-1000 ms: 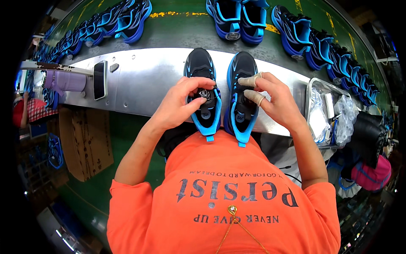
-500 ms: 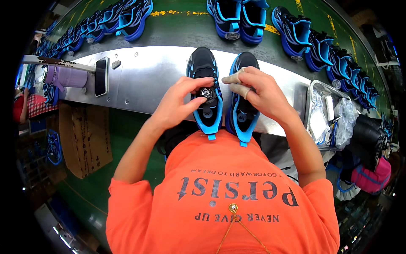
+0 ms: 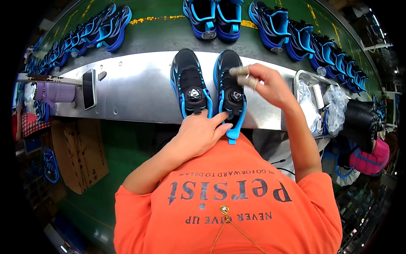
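Observation:
Two black and blue sneakers lie side by side on the metal bench, toes away from me. The left sneaker (image 3: 187,76) and the right sneaker (image 3: 227,70) each carry a round black dial on the tongue. My left hand (image 3: 198,133) is at their heel end, back upward. Some of its fingers reach into the left sneaker's opening, partly hidden; thumb and index finger stretch apart over the right sneaker's collar. My right hand (image 3: 264,82) hovers at the right sneaker's upper right side. Pale covers sleeve two of its fingers, which are spread and hold nothing.
More sneakers (image 3: 211,21) stand in rows along the green line beyond the metal bench (image 3: 139,84). A phone (image 3: 89,89) and a purple bottle (image 3: 59,92) are at the left. A metal tray (image 3: 297,86) with plastic bags sits at right. A cardboard sheet (image 3: 80,156) leans below the bench.
My left hand has left the left sneaker's dial and come back to the heel openings. My right hand has lifted rightward off the right sneaker, uncovering its dial. The whole view has shifted.

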Demonstrator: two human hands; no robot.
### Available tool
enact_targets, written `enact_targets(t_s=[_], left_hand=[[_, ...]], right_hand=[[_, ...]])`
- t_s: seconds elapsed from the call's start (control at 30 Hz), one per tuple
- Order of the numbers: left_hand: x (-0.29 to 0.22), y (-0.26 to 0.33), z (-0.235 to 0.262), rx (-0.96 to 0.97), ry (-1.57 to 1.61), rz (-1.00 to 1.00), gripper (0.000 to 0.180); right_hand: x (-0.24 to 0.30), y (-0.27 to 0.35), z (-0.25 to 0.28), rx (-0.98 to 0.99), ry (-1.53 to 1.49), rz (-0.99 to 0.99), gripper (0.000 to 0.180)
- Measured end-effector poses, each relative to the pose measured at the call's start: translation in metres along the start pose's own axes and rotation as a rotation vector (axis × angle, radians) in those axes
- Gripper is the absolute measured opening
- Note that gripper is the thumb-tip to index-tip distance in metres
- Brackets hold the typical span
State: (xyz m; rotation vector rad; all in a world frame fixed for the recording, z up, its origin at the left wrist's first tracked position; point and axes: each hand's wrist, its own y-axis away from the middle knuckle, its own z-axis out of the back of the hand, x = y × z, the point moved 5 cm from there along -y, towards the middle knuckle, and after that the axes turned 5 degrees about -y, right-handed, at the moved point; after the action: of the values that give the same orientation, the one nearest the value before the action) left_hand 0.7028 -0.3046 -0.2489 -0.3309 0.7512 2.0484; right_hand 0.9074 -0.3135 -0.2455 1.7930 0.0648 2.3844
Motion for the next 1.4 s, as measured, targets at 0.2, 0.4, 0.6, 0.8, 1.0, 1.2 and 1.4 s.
enact_targets(t_s=[0.2,0.4,0.6,0.8,1.0,1.2,1.4], left_hand=[[-0.001,-0.001,-0.002,-0.183,-0.003,-0.052,0.035],[-0.002,-0.004,-0.005,-0.193,-0.026,-0.054,0.034],[-0.004,-0.008,-0.006,-0.215,-0.055,-0.041,0.028],[0.016,-0.013,0.016,-0.33,-0.048,-0.021,0.024],[0.015,-0.012,0.0,-0.341,-0.112,-0.048,0.021],[0.028,-0.01,0.02,-0.327,-0.097,0.01,0.017],[0.075,-0.018,0.131,-0.268,-0.347,0.153,0.025]], right_hand=[[0.008,0.028,-0.035,-0.019,0.325,0.213,0.031],[0.009,0.02,-0.027,-0.005,0.138,0.215,0.022],[0.001,0.026,-0.037,-0.16,0.463,0.167,0.026],[0.019,0.009,-0.025,0.029,0.065,0.187,0.038],[0.014,0.02,-0.051,-0.128,0.374,0.272,0.036],[0.014,0.021,-0.037,-0.074,0.115,0.117,0.038],[0.01,0.02,0.01,-0.144,0.149,-0.013,0.038]])
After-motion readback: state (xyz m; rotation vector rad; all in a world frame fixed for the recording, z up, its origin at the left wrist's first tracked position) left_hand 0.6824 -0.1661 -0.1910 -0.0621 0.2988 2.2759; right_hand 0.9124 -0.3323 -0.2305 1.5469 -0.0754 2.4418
